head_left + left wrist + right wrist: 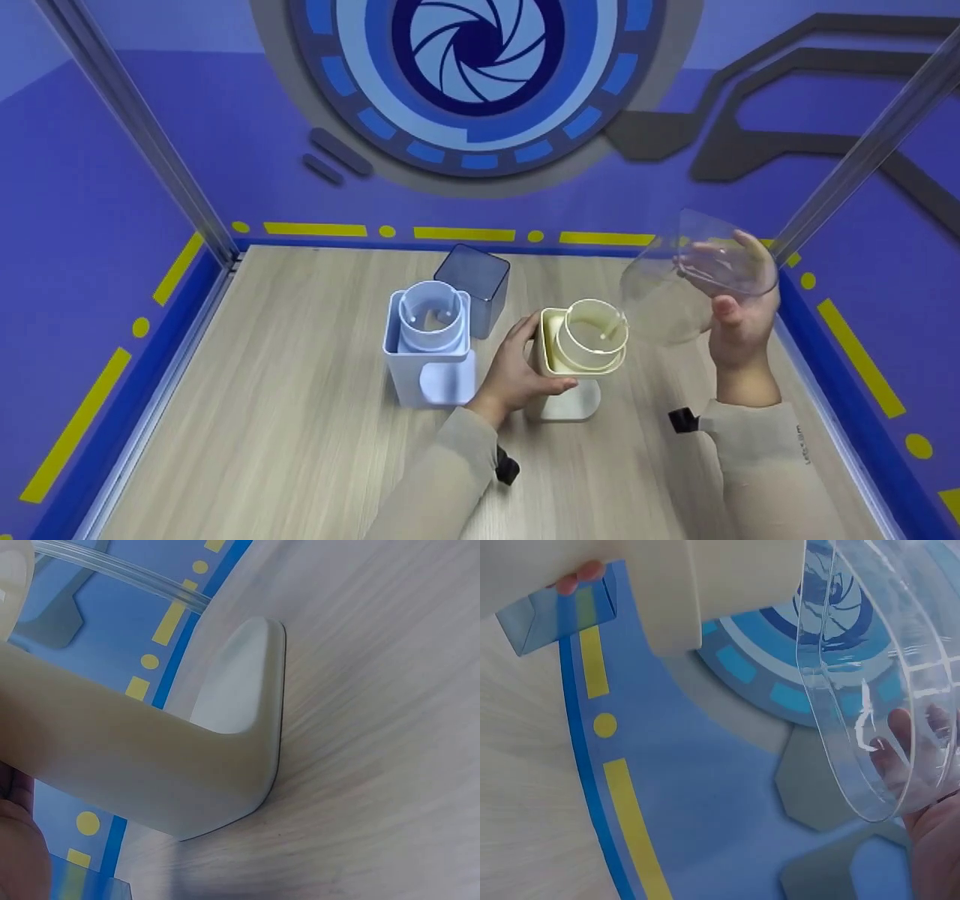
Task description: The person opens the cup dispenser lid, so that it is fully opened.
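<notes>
My left hand (517, 373) grips a cream dispenser stand (585, 358) from its left side, thumb along the front. This stand has a square-rimmed top, a round collar and a flat foot, which sits on the table in the left wrist view. My right hand (739, 326) holds a clear, hollow plastic container (660, 304) tilted in the air, just right of the collar. Its curved wall and open edge show in the right wrist view, with fingers (900, 731) seen through the plastic. A matching light blue stand (431, 367) stands upright to the left of the cream one.
Behind the two stands sits a smoky translucent box (472, 277), partly hidden by the blue stand. The wood-grain table (262, 420) is enclosed by blue printed panels (97, 187) at the back and both sides, with metal posts (161, 142) at the corners.
</notes>
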`<action>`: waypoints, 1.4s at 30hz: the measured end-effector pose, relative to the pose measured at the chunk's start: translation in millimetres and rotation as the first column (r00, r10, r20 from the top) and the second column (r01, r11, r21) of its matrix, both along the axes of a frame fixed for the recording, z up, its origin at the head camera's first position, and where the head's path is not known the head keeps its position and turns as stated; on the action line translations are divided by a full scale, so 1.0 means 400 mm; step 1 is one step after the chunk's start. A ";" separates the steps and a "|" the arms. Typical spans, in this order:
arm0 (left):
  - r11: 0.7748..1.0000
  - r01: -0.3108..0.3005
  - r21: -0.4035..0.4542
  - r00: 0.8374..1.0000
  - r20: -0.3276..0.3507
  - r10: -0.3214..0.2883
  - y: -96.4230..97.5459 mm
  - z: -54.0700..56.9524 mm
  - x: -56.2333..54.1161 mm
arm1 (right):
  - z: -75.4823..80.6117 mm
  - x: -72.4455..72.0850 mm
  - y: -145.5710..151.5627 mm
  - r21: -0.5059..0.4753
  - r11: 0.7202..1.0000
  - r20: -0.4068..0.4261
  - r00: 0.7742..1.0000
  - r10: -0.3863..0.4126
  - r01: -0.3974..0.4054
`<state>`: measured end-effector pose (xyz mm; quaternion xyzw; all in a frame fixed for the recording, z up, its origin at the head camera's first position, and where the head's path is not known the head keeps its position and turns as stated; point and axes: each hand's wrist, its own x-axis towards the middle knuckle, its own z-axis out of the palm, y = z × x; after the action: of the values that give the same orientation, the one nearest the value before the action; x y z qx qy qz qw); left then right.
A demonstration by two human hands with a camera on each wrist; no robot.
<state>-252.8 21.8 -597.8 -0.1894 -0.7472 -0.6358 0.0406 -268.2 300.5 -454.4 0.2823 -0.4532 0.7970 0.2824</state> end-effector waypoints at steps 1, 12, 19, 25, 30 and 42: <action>1.000 0.001 0.001 1.000 -0.004 -0.001 0.000 0.000 0.000 | -0.002 -0.001 0.004 0.006 1.000 0.006 1.000 -0.009 0.009; 1.000 0.003 0.017 1.000 -0.010 -0.002 0.001 -0.005 -0.001 | -0.057 -0.027 0.050 0.060 0.993 0.123 0.987 -0.104 0.098; 1.000 -0.006 0.013 1.000 -0.019 0.007 0.002 -0.003 0.002 | -0.079 -0.028 0.064 0.097 0.982 0.285 0.941 -0.185 0.164; 1.000 -0.003 0.017 1.000 -0.002 0.003 0.001 -0.001 0.003 | -0.100 -0.035 0.064 0.177 0.961 0.348 0.900 -0.261 0.211; 1.000 0.000 0.030 1.000 0.002 0.000 0.002 -0.003 0.002 | -0.126 -0.041 0.066 0.227 0.950 0.349 0.893 -0.284 0.214; 1.000 -0.001 0.030 1.000 0.011 0.000 0.001 -0.008 0.000 | -0.189 -0.068 0.063 0.382 0.882 0.268 0.880 -0.393 0.277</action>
<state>-252.9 22.1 -601.0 -0.1850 -0.7377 -0.6481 0.0395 -295.6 325.7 -530.0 0.1009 -0.6649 0.6833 0.2842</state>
